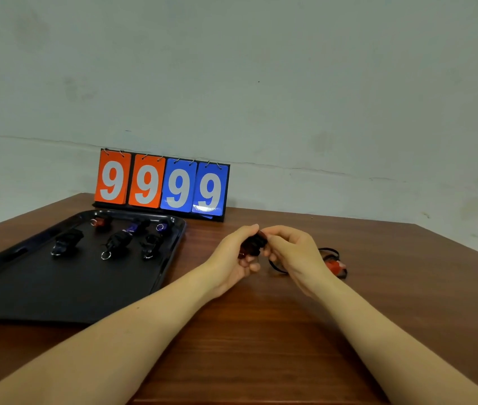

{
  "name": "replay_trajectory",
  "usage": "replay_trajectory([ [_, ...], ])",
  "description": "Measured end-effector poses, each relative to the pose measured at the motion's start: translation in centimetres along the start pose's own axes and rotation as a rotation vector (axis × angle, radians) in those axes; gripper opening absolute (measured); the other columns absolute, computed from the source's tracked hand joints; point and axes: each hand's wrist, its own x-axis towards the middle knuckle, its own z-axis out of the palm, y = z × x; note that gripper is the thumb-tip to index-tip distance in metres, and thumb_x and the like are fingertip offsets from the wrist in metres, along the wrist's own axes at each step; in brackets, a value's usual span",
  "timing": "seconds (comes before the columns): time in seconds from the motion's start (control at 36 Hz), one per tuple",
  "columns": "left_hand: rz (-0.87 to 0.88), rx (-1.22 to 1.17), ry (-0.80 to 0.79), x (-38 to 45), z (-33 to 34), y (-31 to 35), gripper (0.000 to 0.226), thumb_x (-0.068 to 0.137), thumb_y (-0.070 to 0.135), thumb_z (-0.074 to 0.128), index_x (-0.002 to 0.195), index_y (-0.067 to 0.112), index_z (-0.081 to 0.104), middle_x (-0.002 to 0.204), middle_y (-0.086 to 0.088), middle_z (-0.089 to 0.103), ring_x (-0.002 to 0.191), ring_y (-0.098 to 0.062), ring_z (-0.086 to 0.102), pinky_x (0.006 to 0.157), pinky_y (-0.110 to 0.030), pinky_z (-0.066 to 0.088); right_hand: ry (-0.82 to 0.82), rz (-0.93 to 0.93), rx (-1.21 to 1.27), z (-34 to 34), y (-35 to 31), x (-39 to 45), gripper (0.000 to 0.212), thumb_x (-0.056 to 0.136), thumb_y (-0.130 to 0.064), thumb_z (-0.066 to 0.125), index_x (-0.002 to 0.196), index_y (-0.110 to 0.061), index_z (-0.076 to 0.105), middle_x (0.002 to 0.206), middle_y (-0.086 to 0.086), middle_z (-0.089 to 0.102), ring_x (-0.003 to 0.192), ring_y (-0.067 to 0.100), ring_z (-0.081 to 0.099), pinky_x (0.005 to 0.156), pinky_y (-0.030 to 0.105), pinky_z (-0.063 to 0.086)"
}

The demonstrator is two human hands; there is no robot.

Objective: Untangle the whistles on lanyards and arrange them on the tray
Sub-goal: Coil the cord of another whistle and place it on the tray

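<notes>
Both hands meet over the middle of the wooden table [261, 331]. My left hand [231, 258] and my right hand [293, 252] together grip a dark red whistle with a bundled black lanyard [253, 245] between their fingertips. Behind my right hand a red whistle [336, 266] lies on the table, its loose black lanyard [329, 252] partly hidden by the hand. On the black tray [56, 293] at left lie several whistles with wound lanyards in two rows, among them a black one [67, 242], another black one [118, 242] and a red one [102, 222].
A flip scoreboard [161, 184] showing 9 9 9 9 on orange and blue cards stands at the back of the table against the pale wall. The table's right edge runs diagonally at far right.
</notes>
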Motion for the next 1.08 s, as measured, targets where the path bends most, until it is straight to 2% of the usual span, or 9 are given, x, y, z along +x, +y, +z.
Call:
replay_trajectory([
  [0.17,-0.008,-0.085,-0.046,-0.4,0.7,0.5,0.028,0.099,0.027,0.044,0.098,0.001,0.055,0.064,-0.008,0.042,0.049,-0.01,0.041,0.045,-0.018,0.036,-0.001,-0.036,0.009,0.4,0.6,-0.1,0.027,0.093,0.002,0.046,0.098,-0.017,0.066,0.07,-0.001,0.063,0.06,0.008,0.056,0.059,0.021,0.046],
  [0.33,-0.018,-0.169,-0.007,0.1,0.8,0.6,0.032,0.099,0.028,0.042,0.102,-0.001,0.057,0.061,-0.006,0.046,0.047,-0.008,0.037,0.046,-0.017,0.034,0.071,-0.173,-0.096,0.6,0.4,0.0,0.027,0.096,-0.003,0.046,0.111,-0.016,0.065,0.085,0.0,0.065,0.059,-0.004,0.058,0.057,0.013,0.047],
  [0.44,0.001,-0.169,0.0,0.3,0.8,0.5,0.033,0.1,0.029,0.043,0.101,0.0,0.058,0.066,-0.007,0.051,0.046,-0.007,0.037,0.044,-0.017,0.037,0.085,-0.136,-0.063,0.5,0.4,0.2,0.023,0.097,-0.019,0.052,0.109,-0.016,0.071,0.08,0.002,0.068,0.066,0.004,0.058,0.06,0.015,0.048],
  [0.56,0.006,-0.179,0.048,0.5,1.1,-0.1,0.031,0.1,0.028,0.045,0.099,0.0,0.057,0.067,-0.008,0.045,0.043,-0.008,0.035,0.042,-0.018,0.037,0.028,-0.015,0.064,0.3,0.7,0.3,0.023,0.094,-0.029,0.058,0.104,-0.015,0.074,0.089,0.017,0.07,0.08,0.02,0.062,0.073,0.03,0.05],
  [0.75,0.018,-0.182,0.085,0.8,0.8,-0.3,0.031,0.099,0.025,0.048,0.115,-0.002,0.055,0.067,-0.008,0.052,0.047,-0.009,0.044,0.046,-0.019,0.042,-0.022,-0.023,-0.012,0.5,1.0,0.0,0.025,0.096,-0.033,0.052,0.11,-0.02,0.068,0.091,0.007,0.07,0.077,0.015,0.062,0.065,0.026,0.049],
  [0.89,0.022,0.023,0.071,0.6,0.7,-0.2,0.045,0.1,0.039,0.043,0.123,0.004,0.059,0.075,-0.007,0.056,0.061,-0.015,0.048,0.055,-0.025,0.042,0.025,-0.116,-0.033,0.8,0.7,-0.4,0.026,0.091,-0.028,0.062,0.116,-0.022,0.063,0.104,0.0,0.069,0.094,0.012,0.066,0.074,0.019,0.053],
  [0.97,-0.031,0.122,0.062,-0.6,1.4,-0.3,0.049,0.101,0.047,0.033,0.117,0.01,0.061,0.067,-0.004,0.056,0.055,-0.014,0.046,0.051,-0.025,0.041,0.08,-0.115,-0.022,0.6,0.5,-0.9,0.022,0.089,-0.026,0.064,0.11,-0.02,0.066,0.099,0.002,0.07,0.082,0.008,0.066,0.068,0.017,0.052],
  [1.03,-0.032,0.164,0.097,-1.8,2.2,-0.3,0.046,0.101,0.048,0.032,0.109,0.013,0.06,0.079,-0.007,0.061,0.06,-0.016,0.053,0.052,-0.027,0.045,0.098,-0.102,-0.022,0.6,0.2,-1.3,0.021,0.089,-0.026,0.065,0.108,-0.02,0.067,0.097,0.001,0.07,0.08,0.006,0.066,0.065,0.016,0.052],
  [1.08,-0.028,0.274,0.132,-2.9,2.9,0.1,0.04,0.102,0.047,0.03,0.117,0.018,0.053,0.098,-0.009,0.062,0.076,-0.018,0.06,0.058,-0.029,0.052,0.106,-0.076,-0.014,0.7,-0.1,-1.7,0.021,0.089,-0.027,0.064,0.109,-0.022,0.066,0.099,-0.002,0.07,0.087,0.007,0.066,0.065,0.017,0.051],
])
